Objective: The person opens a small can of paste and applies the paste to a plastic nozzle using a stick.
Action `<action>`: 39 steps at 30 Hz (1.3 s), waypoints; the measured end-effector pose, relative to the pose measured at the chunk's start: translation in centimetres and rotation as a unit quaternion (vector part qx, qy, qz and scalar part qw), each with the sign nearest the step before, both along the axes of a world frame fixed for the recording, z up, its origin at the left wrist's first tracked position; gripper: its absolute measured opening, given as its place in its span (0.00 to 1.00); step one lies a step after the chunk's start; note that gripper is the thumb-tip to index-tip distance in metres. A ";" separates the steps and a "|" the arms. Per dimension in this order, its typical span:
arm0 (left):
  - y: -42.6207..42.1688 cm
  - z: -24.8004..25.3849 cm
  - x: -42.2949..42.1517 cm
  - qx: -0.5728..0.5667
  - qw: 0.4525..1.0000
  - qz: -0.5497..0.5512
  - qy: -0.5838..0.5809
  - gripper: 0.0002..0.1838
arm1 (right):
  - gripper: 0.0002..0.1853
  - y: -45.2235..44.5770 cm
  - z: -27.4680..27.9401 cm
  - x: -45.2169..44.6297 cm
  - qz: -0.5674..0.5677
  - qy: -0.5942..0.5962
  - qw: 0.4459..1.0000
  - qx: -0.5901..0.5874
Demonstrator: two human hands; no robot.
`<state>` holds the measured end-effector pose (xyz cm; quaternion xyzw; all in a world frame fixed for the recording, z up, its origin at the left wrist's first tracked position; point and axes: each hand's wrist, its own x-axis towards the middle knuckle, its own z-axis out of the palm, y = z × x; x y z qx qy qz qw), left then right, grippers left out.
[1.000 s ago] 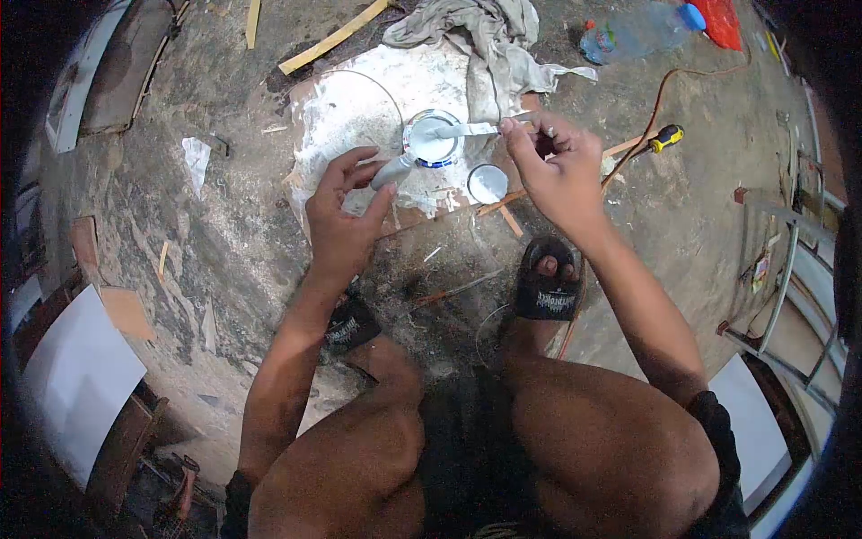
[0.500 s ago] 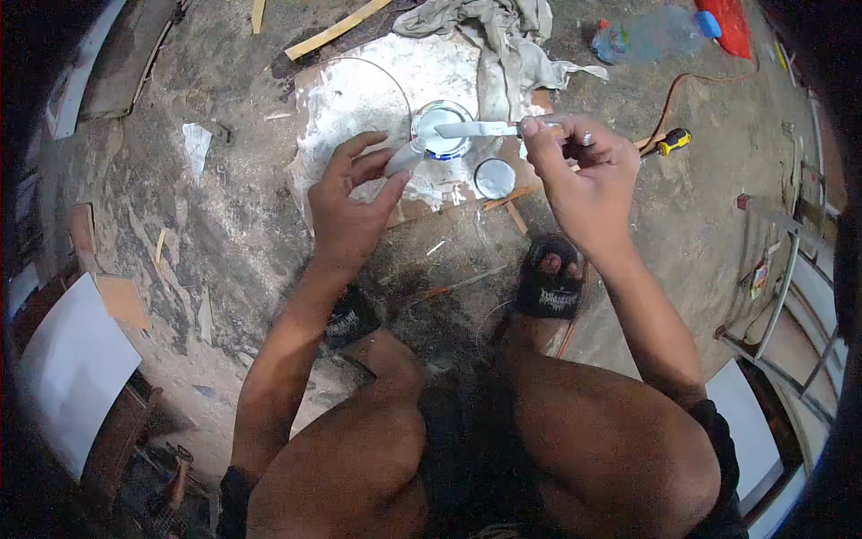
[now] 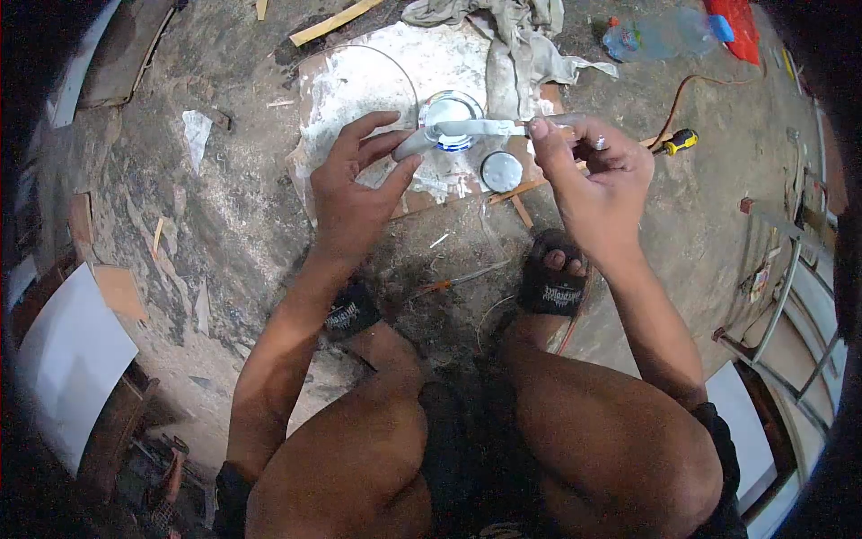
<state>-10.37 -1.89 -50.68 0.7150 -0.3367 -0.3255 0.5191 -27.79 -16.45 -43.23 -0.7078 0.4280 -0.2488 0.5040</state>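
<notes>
My left hand (image 3: 352,184) is closed around a small pale tube-like piece (image 3: 415,144), its far end pointing up and right. My right hand (image 3: 600,171) grips a thin flat stick-like tool (image 3: 494,128), its front coated in white paint. The tool's tip meets or overlaps the end of the pale piece; I cannot tell whether they touch. Just behind them stands an open can (image 3: 451,106) of white paint. Its round lid (image 3: 501,172) lies to the right of the can, on the paint-stained board (image 3: 350,90).
A grey rag (image 3: 516,45) lies behind the can. To the right are a yellow-black screwdriver (image 3: 680,141), a plastic bottle (image 3: 660,38) and a brown cable (image 3: 680,90). Wood strips (image 3: 337,22) lie on the floor. A metal frame (image 3: 781,287) stands at right.
The tool's coated tip has moved from over the open can to the end of the pale piece in my left hand. The view has shifted slightly.
</notes>
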 end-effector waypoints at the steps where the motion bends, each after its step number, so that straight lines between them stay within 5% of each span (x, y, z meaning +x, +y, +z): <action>1: 0.0 0.0 0.0 0.002 1.000 -0.002 -0.001 0.29 | 0.12 0.0 0.1 0.0 -0.001 0.001 1.000 -0.001; 39: -0.4 0.1 -0.3 -0.054 0.998 0.000 0.010 0.27 | 0.07 -0.2 0.3 -0.6 0.034 -0.010 0.989 -0.146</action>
